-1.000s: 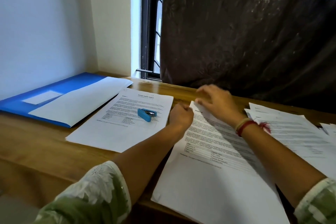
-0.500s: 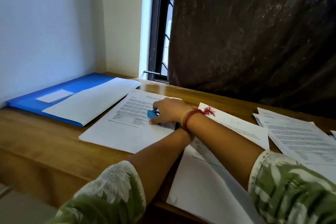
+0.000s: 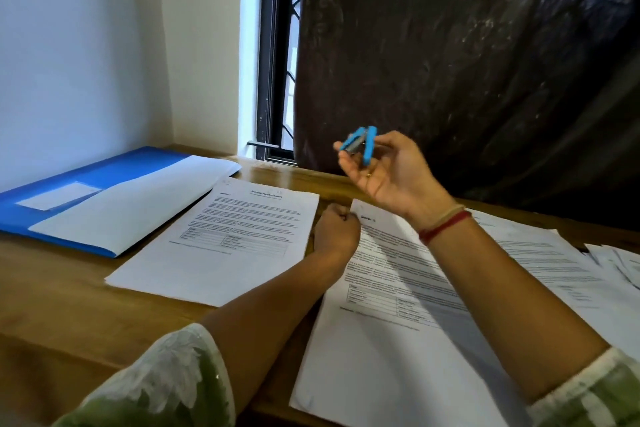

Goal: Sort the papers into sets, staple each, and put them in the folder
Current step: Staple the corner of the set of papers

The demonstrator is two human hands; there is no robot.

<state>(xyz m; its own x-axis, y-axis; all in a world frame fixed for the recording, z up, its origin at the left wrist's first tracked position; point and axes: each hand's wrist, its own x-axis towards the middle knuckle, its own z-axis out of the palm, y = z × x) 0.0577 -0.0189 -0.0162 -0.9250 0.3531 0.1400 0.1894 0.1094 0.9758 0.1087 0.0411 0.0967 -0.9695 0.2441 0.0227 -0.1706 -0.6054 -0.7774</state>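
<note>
My right hand [image 3: 384, 168] is raised palm-up above the desk and holds a small blue stapler [image 3: 360, 144] in its fingertips. Below it, my left hand [image 3: 336, 229] is curled and pinches the top left corner of a printed paper set [image 3: 391, 315] lying in front of me. Another printed set [image 3: 221, 239] lies flat to the left of that hand. A blue folder [image 3: 90, 180] lies open at the far left with a white sheet [image 3: 138, 205] on it.
More printed pages [image 3: 554, 253] are spread at the right, with loose sheets [image 3: 620, 264] at the far right edge. A dark curtain [image 3: 467, 63] hangs behind the wooden desk [image 3: 52, 295]. A window frame [image 3: 273, 80] and white walls stand at the back left.
My right hand reached left to the stapler on the left set, picked it up and lifted it up and to the right. My left hand stayed at the paper corner.
</note>
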